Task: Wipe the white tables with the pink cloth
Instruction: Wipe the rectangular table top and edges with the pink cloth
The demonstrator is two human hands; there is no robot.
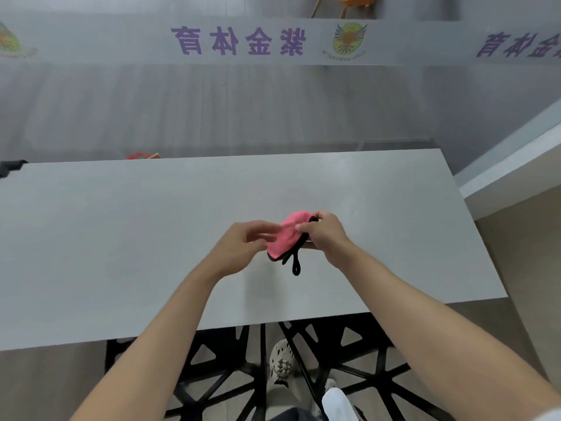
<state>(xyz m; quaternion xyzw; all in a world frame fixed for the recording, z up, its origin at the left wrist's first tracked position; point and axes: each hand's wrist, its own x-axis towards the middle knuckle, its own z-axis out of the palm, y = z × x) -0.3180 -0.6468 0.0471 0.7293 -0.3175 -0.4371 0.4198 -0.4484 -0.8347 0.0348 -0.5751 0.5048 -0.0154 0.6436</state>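
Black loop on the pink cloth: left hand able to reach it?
Probably yes. The loop dangles free under the pink cloth, which the right hand grips; the left hand is right beside it, nothing between.

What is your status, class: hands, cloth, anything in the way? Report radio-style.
Right hand grips pink cloth over white table. Left hand at cloth's edge, blurred, grip unclear. Nothing seen in the way.

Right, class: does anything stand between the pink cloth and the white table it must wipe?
Nothing visible does. The right hand grips the pink cloth above the white table, with the left hand at the cloth's edge. No object shows on the tabletop beneath it.
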